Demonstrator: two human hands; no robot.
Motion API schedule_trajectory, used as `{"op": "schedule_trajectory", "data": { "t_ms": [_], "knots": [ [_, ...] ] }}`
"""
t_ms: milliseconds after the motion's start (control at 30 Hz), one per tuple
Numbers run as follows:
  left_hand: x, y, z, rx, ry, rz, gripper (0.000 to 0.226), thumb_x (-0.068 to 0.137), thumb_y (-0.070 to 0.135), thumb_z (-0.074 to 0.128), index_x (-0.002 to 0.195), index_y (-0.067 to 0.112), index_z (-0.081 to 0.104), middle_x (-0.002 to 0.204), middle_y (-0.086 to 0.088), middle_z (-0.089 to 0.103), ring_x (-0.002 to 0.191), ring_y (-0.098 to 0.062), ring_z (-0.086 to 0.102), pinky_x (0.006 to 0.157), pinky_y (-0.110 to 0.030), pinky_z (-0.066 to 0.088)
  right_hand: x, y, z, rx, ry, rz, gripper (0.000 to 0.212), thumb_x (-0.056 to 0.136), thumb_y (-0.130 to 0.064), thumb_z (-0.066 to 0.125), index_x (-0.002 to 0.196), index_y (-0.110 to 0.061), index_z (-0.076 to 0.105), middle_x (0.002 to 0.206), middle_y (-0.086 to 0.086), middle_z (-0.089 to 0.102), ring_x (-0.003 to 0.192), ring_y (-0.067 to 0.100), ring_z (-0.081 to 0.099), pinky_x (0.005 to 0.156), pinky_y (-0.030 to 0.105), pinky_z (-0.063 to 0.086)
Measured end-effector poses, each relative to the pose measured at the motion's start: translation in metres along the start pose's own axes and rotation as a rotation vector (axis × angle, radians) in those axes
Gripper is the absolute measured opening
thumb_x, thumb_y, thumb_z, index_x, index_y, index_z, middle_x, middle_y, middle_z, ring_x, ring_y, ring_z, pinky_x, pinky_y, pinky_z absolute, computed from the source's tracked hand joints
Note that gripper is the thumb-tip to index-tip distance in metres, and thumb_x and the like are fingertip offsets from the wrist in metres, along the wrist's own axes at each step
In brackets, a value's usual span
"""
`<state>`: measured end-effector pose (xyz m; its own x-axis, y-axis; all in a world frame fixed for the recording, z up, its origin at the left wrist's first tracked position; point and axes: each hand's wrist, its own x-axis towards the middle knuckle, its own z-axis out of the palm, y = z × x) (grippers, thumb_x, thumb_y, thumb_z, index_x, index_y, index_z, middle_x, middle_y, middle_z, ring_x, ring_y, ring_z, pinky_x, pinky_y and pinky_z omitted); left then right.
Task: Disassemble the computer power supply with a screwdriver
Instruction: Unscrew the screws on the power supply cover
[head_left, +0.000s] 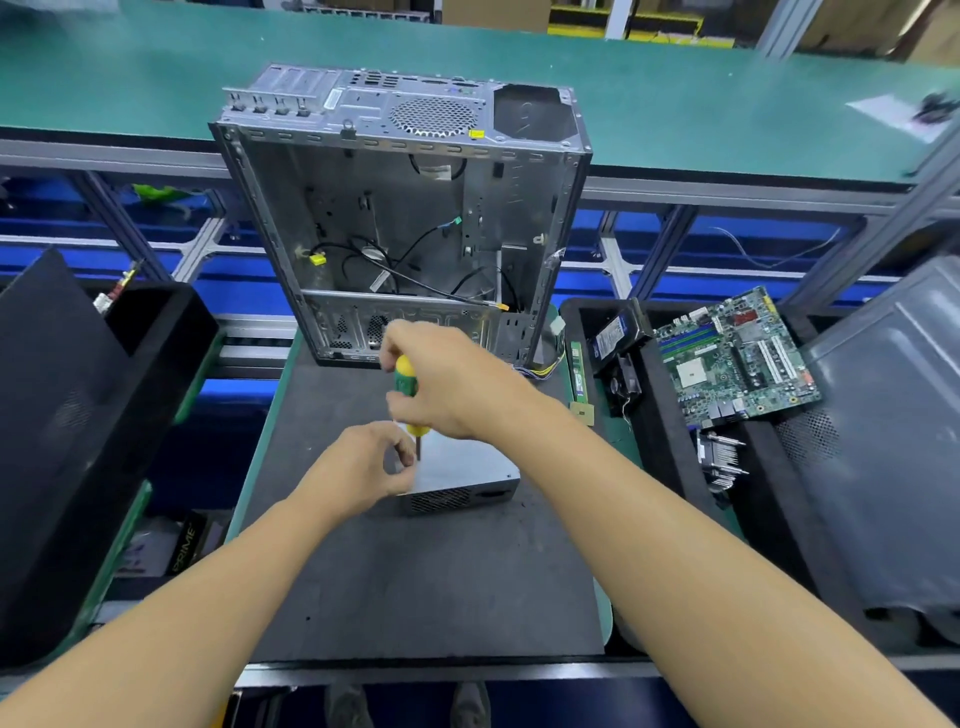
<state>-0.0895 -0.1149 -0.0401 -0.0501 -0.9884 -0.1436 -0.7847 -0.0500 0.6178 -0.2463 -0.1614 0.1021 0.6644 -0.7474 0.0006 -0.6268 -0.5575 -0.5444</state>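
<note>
Unscrewing power supply on mat, out of case, box still closed: early stage.
Gripping screwdriver upright with right hand, seemingly pinching its shaft with left hand.

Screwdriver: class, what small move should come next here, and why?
Probably turn the screwdriver to loosen a screw. The right hand grips it upright, tip down on top of the power supply, which the left hand holds beside the tip.

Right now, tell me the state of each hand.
Left hand: fingers curled by the screwdriver shaft; grip cannot be told.
Right hand: closed on the screwdriver handle.
</note>
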Motion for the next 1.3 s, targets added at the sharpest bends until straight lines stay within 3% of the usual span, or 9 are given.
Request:
{"op": "schedule_trajectory", "data": {
  "t_ms": [100, 233, 333, 567, 867, 1033, 1133, 1200, 1300],
  "knots": [
    [0.004, 0.011, -0.001, -0.174, 0.047, -0.031, 0.016, 0.074, 0.011, 0.071, 0.07, 0.024, 0.063, 0.071, 0.013, 0.067, 0.065, -0.002, 0.06, 0.06, -0.012, 0.045, -0.008, 0.017, -0.01, 0.058, 0.18, 0.068, 0.017, 0.084, -0.015, 0.064, 0.095, -0.017, 0.051, 0.096, -0.003, 0.052, 0.091, 0.021, 0.049, 0.072, 0.035, 0.043],
    [0.02, 0.045, 0.014, -0.465, -0.057, -0.083, 0.012, 0.081, 0.002, 0.07, 0.079, 0.011, 0.062, 0.077, -0.006, 0.073, 0.074, -0.02, 0.069, 0.07, -0.034, 0.057, -0.023, 0.045, -0.018, 0.031, 0.26, 0.158, 0.015, 0.088, -0.015, 0.062, 0.095, -0.017, 0.049, 0.098, -0.003, 0.049, 0.089, 0.02, 0.048, 0.077, 0.037, 0.045],
    [0.037, 0.08, 0.031, -0.703, -0.104, -0.076, 0.01, 0.087, -0.002, 0.065, 0.092, 0.006, 0.064, 0.075, -0.011, 0.071, 0.077, -0.017, 0.069, 0.068, -0.032, 0.058, -0.042, 0.068, -0.021, 0.049, 0.314, 0.233, 0.016, 0.088, -0.015, 0.063, 0.095, -0.018, 0.049, 0.099, -0.002, 0.049, 0.087, 0.02, 0.049, 0.075, 0.035, 0.044],
    [0.063, 0.134, 0.094, -0.798, -0.292, -0.07, 0.003, 0.091, 0.007, 0.068, 0.088, 0.005, 0.07, 0.076, -0.012, 0.073, 0.075, -0.02, 0.073, 0.06, -0.026, 0.056, -0.106, 0.129, -0.044, 0.082, 0.48, 0.495, 0.015, 0.087, -0.021, 0.061, 0.091, -0.021, 0.046, 0.077, -0.009, 0.052, 0.065, 0.009, 0.047, 0.054, 0.029, 0.036],
    [0.077, 0.188, 0.196, -0.686, -0.569, -0.139, 0.01, 0.094, 0.0, 0.058, 0.087, 0.004, 0.063, 0.078, -0.011, 0.07, 0.069, -0.019, 0.072, 0.058, -0.026, 0.055, -0.19, 0.19, -0.05, 0.051, 0.521, 0.739, 0.014, 0.091, -0.02, 0.058, 0.094, -0.018, 0.045, 0.08, -0.001, 0.053, 0.071, 0.025, 0.045, 0.067, 0.039, 0.044],
    [0.079, 0.202, 0.234, -0.532, -0.613, -0.206, 0.021, 0.097, -0.001, 0.048, 0.087, 0.007, 0.064, 0.078, -0.007, 0.072, 0.067, -0.015, 0.071, 0.061, -0.028, 0.054, -0.232, 0.213, -0.043, 0.053, 0.571, 0.844, 0.013, 0.093, -0.02, 0.057, 0.096, -0.016, 0.045, 0.069, -0.007, 0.045, 0.062, 0.018, 0.04, 0.057, 0.034, 0.033],
    [0.084, 0.204, 0.244, -0.424, -0.629, -0.179, 0.026, 0.1, 0.001, 0.04, 0.086, -0.009, 0.061, 0.066, -0.007, 0.059, 0.051, -0.014, 0.055, 0.057, -0.029, 0.044, -0.25, 0.219, -0.04, 0.061, 0.576, 0.857, 0.013, 0.093, -0.021, 0.056, 0.095, -0.021, 0.043, 0.072, -0.007, 0.047, 0.059, 0.013, 0.039, 0.053, 0.03, 0.031],
    [0.086, 0.205, 0.244, -0.305, -0.611, -0.108, 0.033, 0.102, 0.012, 0.041, 0.075, 0.009, 0.059, 0.068, -0.006, 0.051, 0.054, -0.017, 0.045, 0.064, -0.028, 0.037, -0.256, 0.221, -0.039, 0.088, 0.564, 0.875, 0.013, 0.093, -0.022, 0.055, 0.094, -0.024, 0.042, 0.073, -0.004, 0.052, 0.057, 0.014, 0.039, 0.052, 0.03, 0.033],
    [0.086, 0.212, 0.234, -0.12, -0.477, -0.058, 0.045, 0.101, 0.03, 0.042, 0.056, 0.024, 0.043, 0.048, 0.011, 0.044, 0.052, -0.016, 0.043, 0.056, -0.027, 0.033, -0.255, 0.222, -0.04, 0.092, 0.553, 0.874, 0.012, 0.093, -0.022, 0.055, 0.094, -0.024, 0.042, 0.077, 0.001, 0.055, 0.059, 0.017, 0.04, 0.055, 0.033, 0.035]
  ]
}}
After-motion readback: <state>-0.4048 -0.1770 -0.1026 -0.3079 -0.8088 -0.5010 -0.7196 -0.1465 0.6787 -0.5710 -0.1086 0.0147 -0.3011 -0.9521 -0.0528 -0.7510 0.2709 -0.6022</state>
